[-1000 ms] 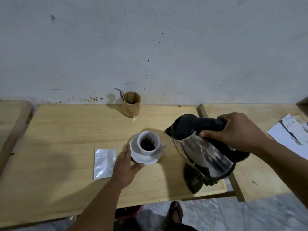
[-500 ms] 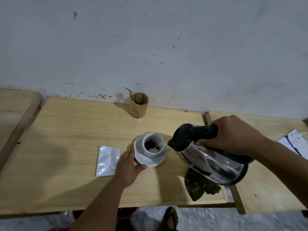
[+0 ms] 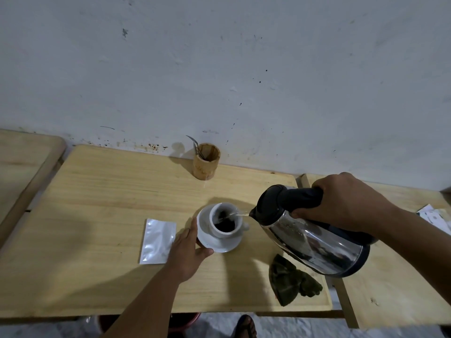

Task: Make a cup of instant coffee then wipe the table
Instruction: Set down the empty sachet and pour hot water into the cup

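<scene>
A white cup [image 3: 224,233] with dark coffee in it stands on a white saucer [image 3: 219,245] in the middle of the wooden table [image 3: 102,206]. My right hand [image 3: 341,203] grips the black handle of a steel kettle [image 3: 317,242], tilted left, and a thin stream of water runs from its spout into the cup. My left hand [image 3: 188,252] rests on the table with fingers against the saucer's left rim. A silver sachet [image 3: 158,241] lies flat just left of that hand. A dark green cloth [image 3: 290,279] lies crumpled under the kettle.
A bamboo holder [image 3: 206,164] with a metal spoon stands at the table's back edge by the wall. A second table [image 3: 400,296] adjoins on the right with papers [image 3: 436,215] on it; another [image 3: 22,162] sits at the left. A sandalled foot [image 3: 246,326] shows below.
The kettle has tipped further toward the cup and water now flows into it; the cup's contents look darker and fuller. My left hand has stayed at the saucer.
</scene>
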